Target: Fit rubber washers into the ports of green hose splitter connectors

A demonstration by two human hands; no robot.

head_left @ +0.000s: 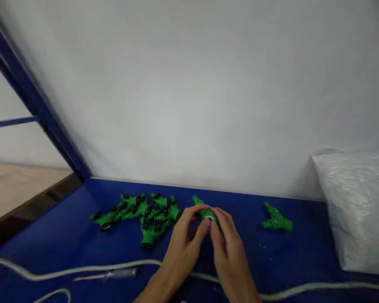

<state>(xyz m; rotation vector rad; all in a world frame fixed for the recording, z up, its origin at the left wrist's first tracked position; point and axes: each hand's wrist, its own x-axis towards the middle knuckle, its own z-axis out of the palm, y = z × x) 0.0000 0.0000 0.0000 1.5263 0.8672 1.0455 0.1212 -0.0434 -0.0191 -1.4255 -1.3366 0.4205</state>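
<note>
Between the fingertips of both hands is a green Y-shaped hose splitter (pixel 207 213), one branch pointing up and left. A pale ring shows at the end near my thumbs. My left hand (pixel 185 242) grips it from the left, and my right hand (pixel 230 240) closes on it from the right; fingers hide part of it. Left of my hands lies a group of several similar green splitters (pixel 148 232) with black parts. To the right, one more green splitter (pixel 276 221), with no black parts visible, rests alone on the blue tabletop (pixel 82 237).
A white cable (pixel 91 268) runs across the table's front, passing behind my forearms. Beside it lies a screwdriver (pixel 121 273) with a clear handle. A plastic-wrapped package (pixel 361 214) stands at the right. Behind is a pale wall (pixel 189 105), with a blue frame post (pixel 47 113) at left.
</note>
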